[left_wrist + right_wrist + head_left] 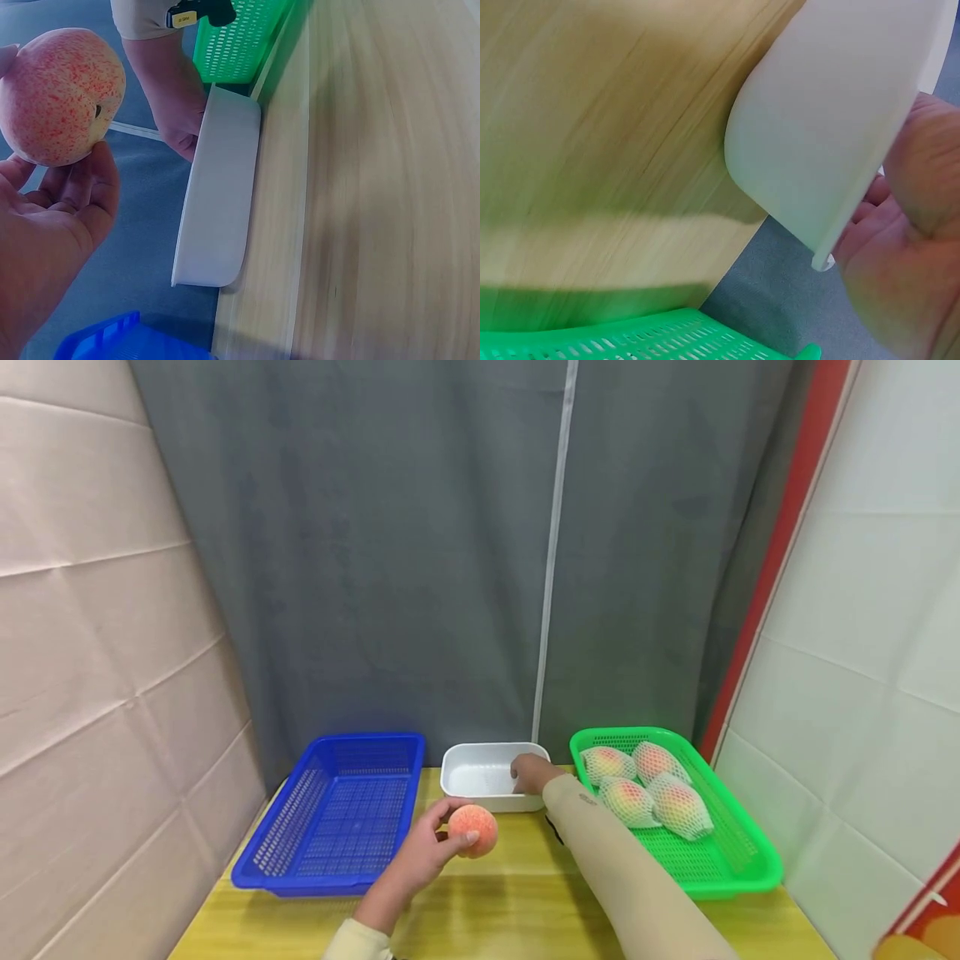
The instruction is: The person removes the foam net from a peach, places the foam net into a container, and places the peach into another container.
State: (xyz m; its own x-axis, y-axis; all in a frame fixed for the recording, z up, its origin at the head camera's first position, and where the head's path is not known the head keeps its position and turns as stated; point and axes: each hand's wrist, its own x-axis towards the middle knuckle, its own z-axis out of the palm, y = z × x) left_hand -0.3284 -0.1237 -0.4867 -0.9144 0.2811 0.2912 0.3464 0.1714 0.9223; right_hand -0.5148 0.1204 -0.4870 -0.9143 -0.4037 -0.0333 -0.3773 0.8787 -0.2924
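Observation:
In my left hand [427, 852] I hold a peach [473, 831], pinched between thumb and fingertips in front of the white tray. Seen in the left wrist view, the peach [64, 97] is round, reddish-pink and speckled, with a small dark stem hollow. My right hand [535, 773] reaches over the right end of the white plastic tray [471, 804], fingers down inside it. In the right wrist view the tray wall [817, 112] partly hides the fingers of that hand [907, 247], and I cannot tell whether they pinch anything.
At left stands a blue perforated basket [352, 827] with nothing in it. A green basket [738, 868] at right holds several peaches [628, 802] in white foam nets. All stand on a wooden table [510, 914] before a grey curtain [375, 568].

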